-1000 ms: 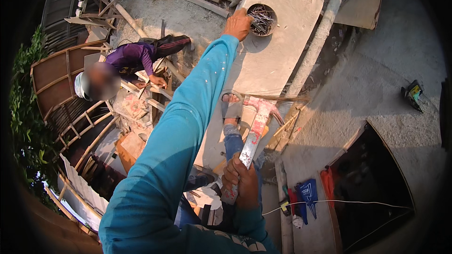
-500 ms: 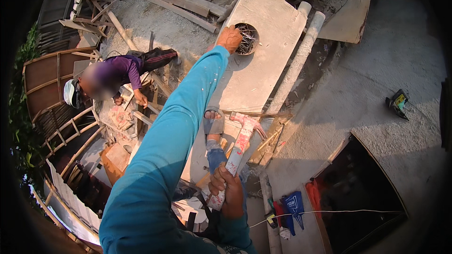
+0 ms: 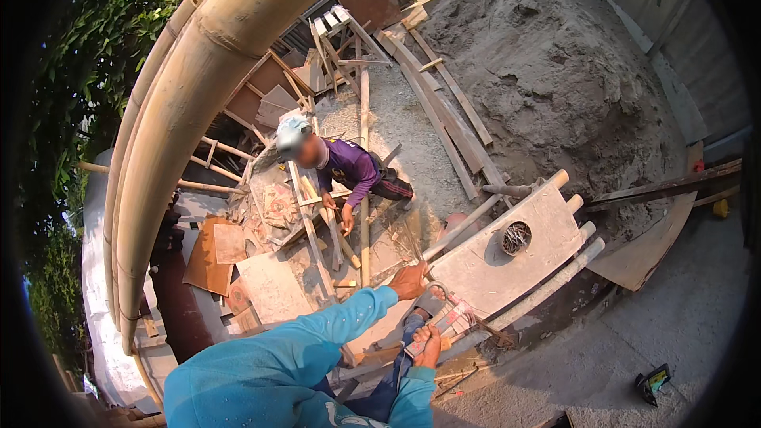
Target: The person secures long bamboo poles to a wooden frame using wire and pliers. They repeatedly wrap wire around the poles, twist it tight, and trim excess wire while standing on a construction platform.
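My left hand (image 3: 409,280) is just past the near end of the pale plank platform (image 3: 485,273), its fingers closed. Whatever it may hold is too small to make out. Slightly lower and to the right, my right hand (image 3: 428,346) grips the handle of a claw hammer (image 3: 445,322), whose white paint is patched with red. The hammer head points away from me, near the platform's near end. Farther up that platform stands a round container full of nails (image 3: 517,237), apart from both hands.
Thick bamboo poles (image 3: 202,55) arch across the upper left. A person in a purple shirt (image 3: 353,170) bends over lumber at centre. Long boards (image 3: 444,115) lie beside a sand heap (image 3: 555,79). Bamboo poles (image 3: 547,284) run under the platform. A dark object (image 3: 653,384) lies on the ground at lower right.
My left hand has left the nail container and come back near the hammer. The view has swung up and left, bringing in the bamboo poles and sand heap. My right hand still grips the hammer.
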A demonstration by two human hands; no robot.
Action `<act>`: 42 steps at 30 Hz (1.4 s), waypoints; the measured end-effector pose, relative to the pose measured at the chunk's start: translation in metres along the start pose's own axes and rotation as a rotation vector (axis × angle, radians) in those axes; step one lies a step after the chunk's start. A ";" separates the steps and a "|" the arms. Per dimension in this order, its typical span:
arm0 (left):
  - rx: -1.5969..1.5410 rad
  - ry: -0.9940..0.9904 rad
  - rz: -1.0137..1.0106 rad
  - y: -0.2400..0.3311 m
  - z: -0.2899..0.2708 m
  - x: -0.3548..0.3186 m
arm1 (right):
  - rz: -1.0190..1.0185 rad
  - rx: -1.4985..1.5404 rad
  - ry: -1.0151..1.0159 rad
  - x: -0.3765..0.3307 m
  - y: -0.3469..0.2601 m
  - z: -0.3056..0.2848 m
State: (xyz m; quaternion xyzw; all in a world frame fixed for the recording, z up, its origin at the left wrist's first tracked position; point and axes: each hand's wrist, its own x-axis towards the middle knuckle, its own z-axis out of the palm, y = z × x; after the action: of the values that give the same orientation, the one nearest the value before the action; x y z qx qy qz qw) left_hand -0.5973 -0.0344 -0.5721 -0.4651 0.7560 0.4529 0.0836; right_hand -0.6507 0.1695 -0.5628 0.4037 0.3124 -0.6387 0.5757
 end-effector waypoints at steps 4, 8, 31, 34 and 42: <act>-0.040 0.080 -0.043 0.019 -0.101 -0.128 | 0.058 -0.230 -0.019 -0.012 0.018 0.002; -0.226 0.219 -0.094 0.037 -0.175 -0.236 | 0.139 -0.510 -0.015 -0.043 0.023 0.011; -0.263 1.615 -0.253 -0.247 -0.457 -0.700 | 0.051 -1.870 -0.202 -0.315 0.202 0.186; -0.227 1.510 -0.059 -0.274 -0.466 -0.687 | 0.033 -1.943 -0.315 -0.362 0.249 0.202; -0.179 1.406 -0.010 -0.290 -0.468 -0.669 | -0.181 -2.146 -0.672 -0.461 0.359 0.267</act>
State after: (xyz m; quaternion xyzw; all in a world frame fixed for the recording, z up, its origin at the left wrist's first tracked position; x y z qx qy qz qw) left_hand 0.1364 -0.0168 -0.1122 -0.6560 0.5885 0.1055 -0.4606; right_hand -0.3323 0.1111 -0.0075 -0.5164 0.5571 -0.1553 0.6315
